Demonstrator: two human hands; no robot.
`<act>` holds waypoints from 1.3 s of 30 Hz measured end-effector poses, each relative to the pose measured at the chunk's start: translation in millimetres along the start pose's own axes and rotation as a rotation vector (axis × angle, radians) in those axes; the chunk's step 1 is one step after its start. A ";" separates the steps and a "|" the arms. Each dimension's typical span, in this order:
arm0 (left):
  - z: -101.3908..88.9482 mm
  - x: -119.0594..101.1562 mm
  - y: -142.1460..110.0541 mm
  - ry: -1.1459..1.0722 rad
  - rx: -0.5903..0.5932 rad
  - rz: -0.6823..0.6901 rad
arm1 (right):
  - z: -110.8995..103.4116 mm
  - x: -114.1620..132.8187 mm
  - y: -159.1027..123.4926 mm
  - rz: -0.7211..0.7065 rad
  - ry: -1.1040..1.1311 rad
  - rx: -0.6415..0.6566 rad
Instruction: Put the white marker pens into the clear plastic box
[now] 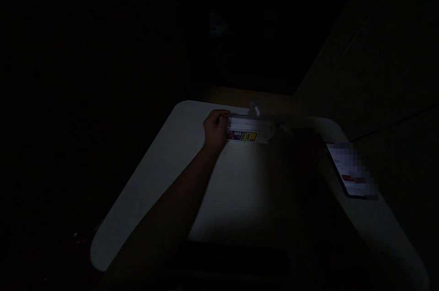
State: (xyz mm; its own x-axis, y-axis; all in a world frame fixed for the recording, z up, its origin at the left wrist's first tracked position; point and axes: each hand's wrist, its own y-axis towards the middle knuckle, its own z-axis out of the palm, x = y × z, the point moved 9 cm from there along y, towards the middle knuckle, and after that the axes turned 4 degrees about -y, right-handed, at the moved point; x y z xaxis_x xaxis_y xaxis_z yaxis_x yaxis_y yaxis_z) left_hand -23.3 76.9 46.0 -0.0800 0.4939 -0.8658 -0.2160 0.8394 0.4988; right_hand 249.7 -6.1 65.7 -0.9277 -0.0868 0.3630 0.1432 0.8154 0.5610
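Observation:
My left hand (215, 127) is closed on the left end of a clear plastic case (248, 124), near the far edge of the table. A colourful label in yellow, blue and red runs along the case's near side. Behind the case stands a small piece of clear plastic (254, 108), whose kind I cannot make out. My right hand (307, 147) is in deep shadow to the right of the case. Its fingers are too dark to read, and whether it touches anything does not show.
The white table (161, 158) has rounded corners. A lit phone or tablet (350, 169), partly pixelated, lies at its right edge. A wall (387, 71) rises on the right, with a dark cable (398, 121) in front of it. A dark shape crosses the table's near edge.

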 end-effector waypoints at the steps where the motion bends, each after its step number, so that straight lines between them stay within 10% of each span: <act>1: 0.1 0.1 0.0 -0.001 -0.001 -0.001 | 1.4 4.5 -0.1 -0.015 0.003 -0.001; 13: -0.3 0.5 0.5 0.001 -0.009 -0.011 | 32.7 42.5 -13.8 -0.306 0.146 0.026; 30: -0.1 -1.4 0.0 0.007 -0.007 -0.004 | 13.2 9.1 -5.9 -0.164 -0.030 -0.093; 39: 0.2 -1.2 0.8 0.000 -0.007 0.017 | 28.4 41.3 -12.0 -0.284 -0.084 0.042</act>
State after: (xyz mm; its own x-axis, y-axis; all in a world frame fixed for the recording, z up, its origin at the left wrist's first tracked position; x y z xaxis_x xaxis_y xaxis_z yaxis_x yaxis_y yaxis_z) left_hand -23.2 77.0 47.5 -0.0842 0.5081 -0.8572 -0.2218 0.8291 0.5132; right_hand 199.9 -3.2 52.8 -0.9544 -0.2679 0.1320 -0.1384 0.7883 0.5995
